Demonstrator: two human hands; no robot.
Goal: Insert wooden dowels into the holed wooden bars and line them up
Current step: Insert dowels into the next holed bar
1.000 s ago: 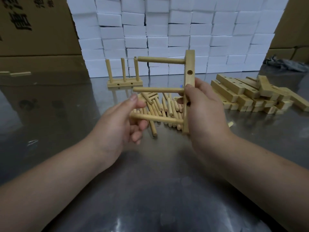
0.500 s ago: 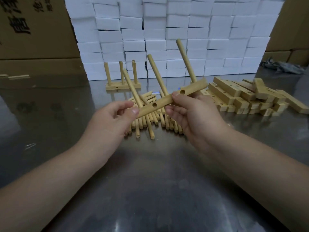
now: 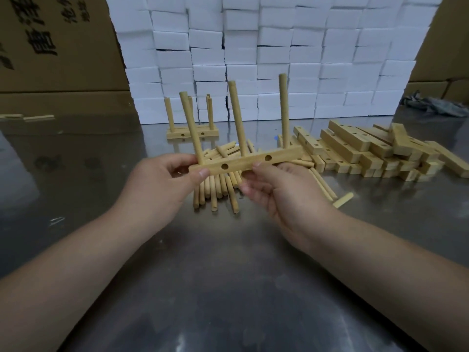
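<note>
Two hands hold one wooden bar (image 3: pixel 245 161) above the table (image 3: pixel 228 288): left hand (image 3: pixel 162 184) pinches its left end, right hand (image 3: pixel 274 191) grips its middle from below. Three dowels (image 3: pixel 237 118) stand upright in it.

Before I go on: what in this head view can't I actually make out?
Head view, all four:
Seating depth of the three dowels in the held bar: its underside faces away.
Count in loose dowel pile: left hand, right hand and bar cover its middle.
Pegs of finished assembly behind: a held dowel crosses them.
Count in bar stack: lower bars buried under upper ones.
</note>
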